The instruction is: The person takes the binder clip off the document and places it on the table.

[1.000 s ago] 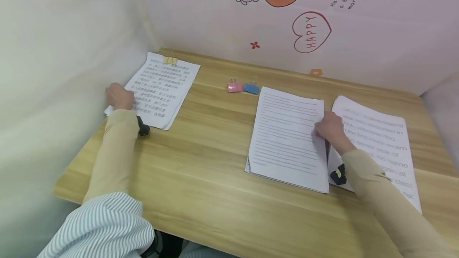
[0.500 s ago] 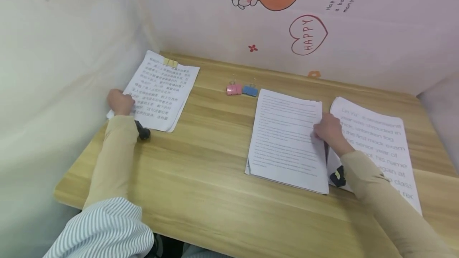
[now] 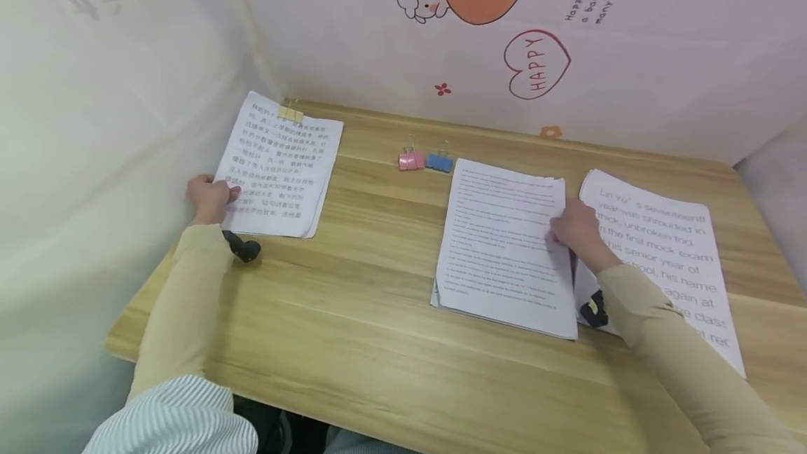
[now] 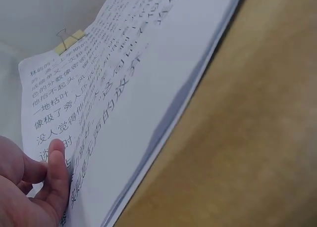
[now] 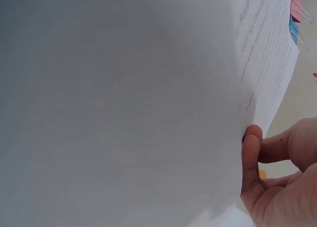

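My left hand (image 3: pixel 211 198) grips the left edge of a paper stack (image 3: pixel 284 167) printed with Chinese characters. A yellow binder clip (image 3: pixel 291 113) sits on that stack's top edge. In the left wrist view, thumb and fingers (image 4: pixel 57 170) meet at the paper's edge. On the right, my right hand (image 3: pixel 576 226) pinches the right edge of a second stack (image 3: pixel 504 251), printed with small lines of text. The right wrist view has its fingers (image 5: pixel 250 150) against the paper edge, a pale sheet filling much of that picture.
A pink binder clip (image 3: pixel 411 160) and a blue binder clip (image 3: pixel 439 162) lie side by side between the stacks. Large-print English sheets (image 3: pixel 662 251) lie at the right, partly under the right forearm. Pale fabric walls (image 3: pixel 353 40) stand behind and left of the wooden table (image 3: pixel 353 321).
The left stack has turned a little, its lower end shifting right and its top left, with my left hand still at its edge. My right hand stays where it was.
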Demonstrator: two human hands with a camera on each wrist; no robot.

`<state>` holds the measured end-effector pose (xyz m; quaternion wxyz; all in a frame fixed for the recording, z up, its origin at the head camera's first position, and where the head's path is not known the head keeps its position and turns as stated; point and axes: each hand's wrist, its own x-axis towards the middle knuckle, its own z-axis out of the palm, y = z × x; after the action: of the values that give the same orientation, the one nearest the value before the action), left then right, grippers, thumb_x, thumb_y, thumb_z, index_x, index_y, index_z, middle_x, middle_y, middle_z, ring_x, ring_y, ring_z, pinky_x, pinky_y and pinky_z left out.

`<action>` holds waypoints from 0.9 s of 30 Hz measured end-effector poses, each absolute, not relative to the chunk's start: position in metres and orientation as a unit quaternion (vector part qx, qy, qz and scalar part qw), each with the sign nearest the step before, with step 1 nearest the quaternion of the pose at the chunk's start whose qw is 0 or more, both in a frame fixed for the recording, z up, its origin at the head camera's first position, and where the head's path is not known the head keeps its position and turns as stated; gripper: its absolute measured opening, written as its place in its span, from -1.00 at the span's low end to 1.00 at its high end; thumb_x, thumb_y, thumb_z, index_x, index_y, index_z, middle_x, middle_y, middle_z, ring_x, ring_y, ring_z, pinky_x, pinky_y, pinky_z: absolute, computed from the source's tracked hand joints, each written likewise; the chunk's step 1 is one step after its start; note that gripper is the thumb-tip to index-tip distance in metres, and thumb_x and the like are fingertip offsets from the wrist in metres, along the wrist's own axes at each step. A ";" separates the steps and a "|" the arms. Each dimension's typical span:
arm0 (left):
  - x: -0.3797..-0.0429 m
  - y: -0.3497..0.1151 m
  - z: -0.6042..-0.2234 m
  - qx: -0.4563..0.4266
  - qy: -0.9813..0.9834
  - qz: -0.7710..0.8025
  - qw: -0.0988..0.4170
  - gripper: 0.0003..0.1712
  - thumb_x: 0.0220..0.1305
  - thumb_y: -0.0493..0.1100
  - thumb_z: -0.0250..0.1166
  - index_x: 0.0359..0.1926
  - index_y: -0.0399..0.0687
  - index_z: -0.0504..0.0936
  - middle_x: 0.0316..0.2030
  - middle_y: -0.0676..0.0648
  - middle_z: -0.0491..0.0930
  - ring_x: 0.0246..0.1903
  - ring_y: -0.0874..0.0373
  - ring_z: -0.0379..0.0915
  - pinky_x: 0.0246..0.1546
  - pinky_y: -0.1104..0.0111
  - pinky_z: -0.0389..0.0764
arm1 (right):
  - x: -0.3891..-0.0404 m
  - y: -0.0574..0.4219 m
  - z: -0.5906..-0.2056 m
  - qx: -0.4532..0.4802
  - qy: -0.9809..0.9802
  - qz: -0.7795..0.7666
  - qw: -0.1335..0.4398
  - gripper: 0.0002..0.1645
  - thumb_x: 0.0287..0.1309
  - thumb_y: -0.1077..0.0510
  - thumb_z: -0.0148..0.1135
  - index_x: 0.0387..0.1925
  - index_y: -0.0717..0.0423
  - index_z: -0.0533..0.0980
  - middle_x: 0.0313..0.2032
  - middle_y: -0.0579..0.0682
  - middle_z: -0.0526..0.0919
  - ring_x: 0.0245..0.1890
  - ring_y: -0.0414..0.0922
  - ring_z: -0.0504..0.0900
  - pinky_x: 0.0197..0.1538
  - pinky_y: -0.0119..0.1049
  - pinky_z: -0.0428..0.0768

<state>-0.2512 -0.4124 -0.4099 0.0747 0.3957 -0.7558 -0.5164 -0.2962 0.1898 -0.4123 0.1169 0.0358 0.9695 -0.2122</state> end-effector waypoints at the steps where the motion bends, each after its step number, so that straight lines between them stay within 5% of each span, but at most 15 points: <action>1: -0.249 -0.412 -0.410 0.401 -0.746 -0.526 0.075 -0.51 0.25 -0.36 -0.05 0.22 -0.32 0.25 -0.27 0.00 0.34 -0.62 0.47 0.40 -0.44 0.66 0.53 | -0.296 0.190 -0.413 0.036 0.969 -0.213 0.118 -0.52 0.15 0.25 -0.03 0.01 0.60 0.32 -0.35 0.33 0.54 -0.52 -0.01 0.53 -0.57 -0.42 0.41; 16: -0.205 -0.385 -0.406 0.411 -0.642 -0.646 0.038 -0.40 0.35 -0.33 -0.09 0.40 -0.17 0.06 -0.29 0.01 0.40 -0.50 0.44 0.49 -0.29 0.68 0.58 | -0.294 0.190 -0.414 0.040 0.965 -0.227 0.128 -0.47 0.19 0.24 -0.05 0.08 0.60 0.26 -0.29 0.34 0.51 -0.51 -0.03 0.53 -0.56 -0.41 0.44; 27: -0.184 -0.347 -0.404 0.389 -0.641 -0.661 0.024 -0.46 0.37 -0.32 -0.07 0.35 -0.20 0.13 -0.22 -0.04 0.38 -0.42 0.40 0.48 -0.25 0.66 0.58 | -0.290 0.193 -0.412 0.031 0.965 -0.236 0.107 -0.47 0.14 0.27 -0.06 0.08 0.60 0.26 -0.29 0.35 0.49 -0.50 0.00 0.53 -0.56 -0.39 0.46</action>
<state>-0.1842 -0.3468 -0.4037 0.0239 0.3894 -0.6406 -0.6613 -0.2896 0.1926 -0.4122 0.1070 0.0308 0.9653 -0.2362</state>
